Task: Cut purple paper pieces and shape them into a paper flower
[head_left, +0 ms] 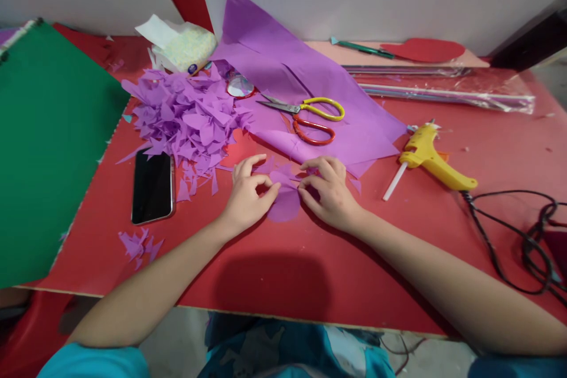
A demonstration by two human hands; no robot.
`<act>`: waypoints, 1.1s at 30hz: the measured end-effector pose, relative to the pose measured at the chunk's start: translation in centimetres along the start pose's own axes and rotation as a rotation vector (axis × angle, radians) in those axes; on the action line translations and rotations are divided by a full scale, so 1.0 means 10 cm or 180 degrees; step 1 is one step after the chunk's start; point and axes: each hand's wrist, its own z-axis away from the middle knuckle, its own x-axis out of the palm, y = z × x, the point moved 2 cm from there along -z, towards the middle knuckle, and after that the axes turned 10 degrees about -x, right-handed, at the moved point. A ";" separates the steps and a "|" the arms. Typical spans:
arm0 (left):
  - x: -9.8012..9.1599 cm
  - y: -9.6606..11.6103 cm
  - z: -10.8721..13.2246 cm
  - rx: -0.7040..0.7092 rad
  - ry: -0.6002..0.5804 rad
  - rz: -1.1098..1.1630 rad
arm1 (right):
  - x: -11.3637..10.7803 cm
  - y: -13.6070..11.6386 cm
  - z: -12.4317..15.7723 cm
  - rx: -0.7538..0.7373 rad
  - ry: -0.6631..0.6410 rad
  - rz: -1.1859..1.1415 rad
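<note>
Between my two hands is a small purple paper cutout [284, 204] with a rounded lower edge, low over the red table. My left hand [248, 195] pinches its left side between thumb and forefinger. On the opposite side, my right hand [328, 194] pinches its right edge the same way. Purple scraps lie just beyond my fingers. Scissors [290, 108] with one yellow and one red handle rest open on a large purple paper sheet [283, 59]. To the left of it is a heap of purple paper flowers [186, 115].
A black phone [153, 186] and more scraps [139, 245] lie left; a green board [53, 153] covers the left edge. A yellow glue gun [432, 156] with a trailing black cord [496, 195] sits right. Behind are a tissue pack [186, 47] and wrapped sticks [443, 95].
</note>
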 end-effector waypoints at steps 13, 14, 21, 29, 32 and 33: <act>0.03 0.13 0.12 0.0712 0.0416 -0.0888 | 0.03 -0.01 -0.01 0.0009 -0.0346 0.0050; 0.05 0.13 0.12 0.0784 0.0335 -0.0914 | 0.03 -0.01 -0.01 0.0000 -0.0346 0.0045; 0.09 0.08 0.08 0.0794 0.0160 -0.1041 | 0.03 -0.02 0.00 -0.0005 -0.0352 -0.0002; 0.09 0.09 0.05 0.0759 0.0042 -0.1074 | 0.03 0.00 0.00 -0.0008 -0.0336 -0.0041; 0.09 0.10 0.05 0.0709 -0.0036 -0.1012 | 0.03 -0.01 0.00 -0.0026 -0.0343 -0.0016; 0.09 0.10 0.05 0.0695 -0.0052 -0.0986 | 0.03 -0.01 0.01 -0.0031 -0.0347 -0.0007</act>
